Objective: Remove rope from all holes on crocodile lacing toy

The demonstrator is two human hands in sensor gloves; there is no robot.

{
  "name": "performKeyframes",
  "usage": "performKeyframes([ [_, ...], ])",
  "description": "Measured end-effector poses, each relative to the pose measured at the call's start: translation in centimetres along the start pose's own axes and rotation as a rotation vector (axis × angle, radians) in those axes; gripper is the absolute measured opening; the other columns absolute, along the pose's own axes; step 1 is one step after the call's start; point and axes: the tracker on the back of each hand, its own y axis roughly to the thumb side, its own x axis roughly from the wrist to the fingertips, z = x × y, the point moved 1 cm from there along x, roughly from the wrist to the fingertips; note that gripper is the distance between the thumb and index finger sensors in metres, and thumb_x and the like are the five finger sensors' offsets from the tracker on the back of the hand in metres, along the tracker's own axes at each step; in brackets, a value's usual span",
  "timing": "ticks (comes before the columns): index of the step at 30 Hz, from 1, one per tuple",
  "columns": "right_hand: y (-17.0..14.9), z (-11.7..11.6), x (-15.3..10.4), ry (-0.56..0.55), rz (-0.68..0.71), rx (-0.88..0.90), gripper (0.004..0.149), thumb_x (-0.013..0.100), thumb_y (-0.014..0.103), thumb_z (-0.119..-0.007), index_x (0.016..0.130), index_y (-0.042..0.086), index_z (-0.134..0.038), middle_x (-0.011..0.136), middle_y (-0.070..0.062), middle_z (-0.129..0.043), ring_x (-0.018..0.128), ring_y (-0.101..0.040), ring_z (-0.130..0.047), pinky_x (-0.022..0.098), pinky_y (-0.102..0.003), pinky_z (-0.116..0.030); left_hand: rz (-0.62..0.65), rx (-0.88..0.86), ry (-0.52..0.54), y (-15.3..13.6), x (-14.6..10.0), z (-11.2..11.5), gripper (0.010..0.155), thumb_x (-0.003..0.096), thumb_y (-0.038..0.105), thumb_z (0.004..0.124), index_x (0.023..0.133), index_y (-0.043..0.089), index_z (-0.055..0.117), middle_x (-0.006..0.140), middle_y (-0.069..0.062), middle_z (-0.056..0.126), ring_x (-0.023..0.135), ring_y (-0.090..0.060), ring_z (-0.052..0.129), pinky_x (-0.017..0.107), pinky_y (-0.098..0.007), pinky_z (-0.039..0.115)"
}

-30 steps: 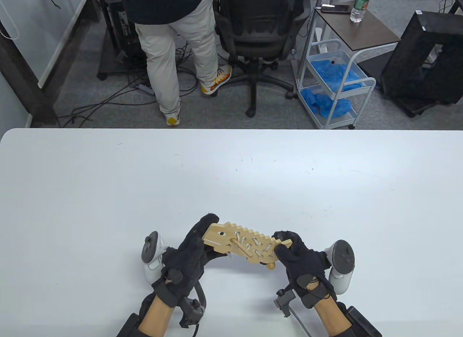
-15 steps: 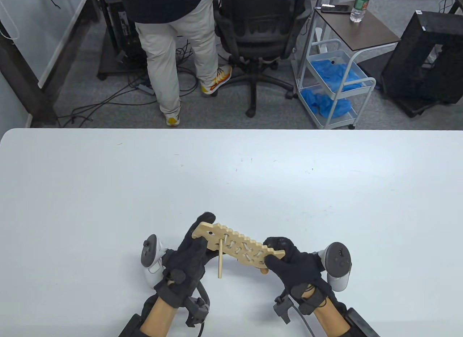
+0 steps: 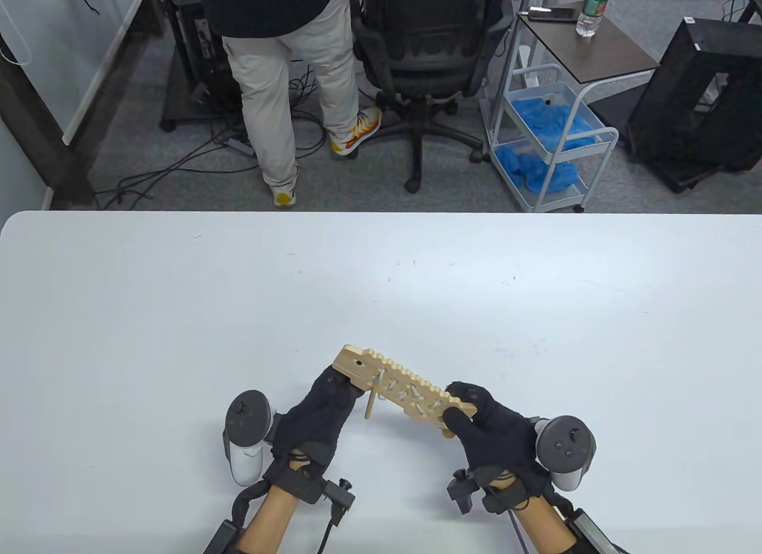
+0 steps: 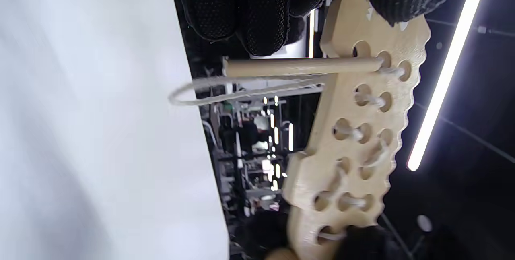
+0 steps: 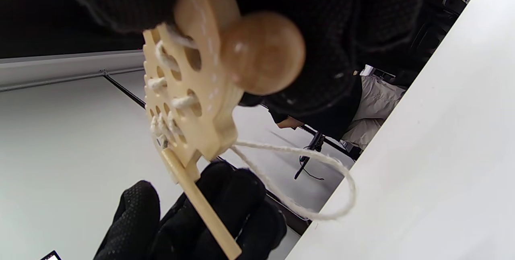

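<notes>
Now, starting at the left, the left hand (image 3: 315,414) grips the head end of the crocodile (image 3: 405,390): its fingers (image 4: 249,6) curl along one face of the board and the thumb presses the opposite face, as the left wrist view shows. The crocodile is held above the table (image 3: 178,340), clear of it, slanting from the left fingers away and down toward the right ones. Just beyond the left fingertips a wooden needle (image 3: 371,401) sticks out of a hole near the head, pointing down toward the table. From the same part of the board a loop of white rope (image 5: 305,179) hangs free below the toy's edge. More rope crosses between the holes along the body in short stitches. At the tail end the right hand (image 3: 497,435) holds the board, with its thumb on the upper face and fingers wrapped round the far side. A round wooden bead (image 5: 261,52) sits against the board right beside those right fingers, seen close in the right wrist view. Each hand carries a tracker (image 3: 244,435) on its back.
</notes>
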Motion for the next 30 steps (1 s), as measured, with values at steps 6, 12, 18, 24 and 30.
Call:
performKeyframes([
  [6,0.1,-0.7,-0.3,0.014,0.008,0.015,0.047,0.041,0.037,-0.081,0.080,0.012,-0.075,0.064,-0.016,-0.098,0.045,-0.033,-0.103,0.048,-0.058,-0.079,0.023,0.137,0.047,0.8,-0.3,0.5,0.073,0.0466,0.057,0.080,0.110,0.028,0.059,0.095,0.004,0.089,0.086,-0.022,0.085,0.070,-0.065,0.062],
  [12,-0.8,-0.7,-0.2,0.017,-0.046,0.054,0.047,0.041,0.036,-0.081,0.080,0.011,-0.075,0.063,-0.017,-0.098,0.044,-0.034,-0.103,0.047,-0.059,-0.079,0.011,0.125,0.036,0.4,0.0,0.2,0.068,0.0467,0.050,0.082,0.107,0.023,0.065,0.080,0.008,0.097,0.072,-0.017,0.094,0.069,-0.062,0.067],
  [18,-1.9,0.2,0.0,-0.028,-0.123,0.067,0.047,0.041,0.036,-0.081,0.080,0.010,-0.076,0.062,-0.017,-0.098,0.042,-0.034,-0.103,0.046,-0.058,-0.079,-0.009,0.205,0.065,0.3,0.1,-0.1,0.067,0.0466,0.046,0.083,0.108,0.025,0.065,0.075,0.008,0.100,0.065,-0.017,0.096,0.067,-0.060,0.070],
  [24,-3.6,1.6,0.0,-0.106,-0.246,0.073,0.047,0.042,0.037,-0.080,0.080,0.009,-0.075,0.061,-0.018,-0.098,0.041,-0.034,-0.103,0.045,-0.058,-0.079,-0.031,0.218,0.094,-0.2,0.3,-1.2,0.062,0.0471,0.043,0.083,0.106,0.032,0.068,0.074,0.006,0.101,0.050,-0.011,0.099,0.065,-0.055,0.075],
  [30,-5.5,3.0,0.0,-0.159,-0.362,0.048,0.047,0.043,0.037,-0.080,0.079,0.009,-0.076,0.060,-0.018,-0.098,0.040,-0.034,-0.103,0.044,-0.058,-0.079,-0.069,0.201,0.069,-1.0,0.7,-2.2,0.063,0.0482,0.036,0.081,0.108,0.038,0.063,0.088,0.003,0.092,0.053,-0.011,0.102,0.066,-0.054,0.075],
])
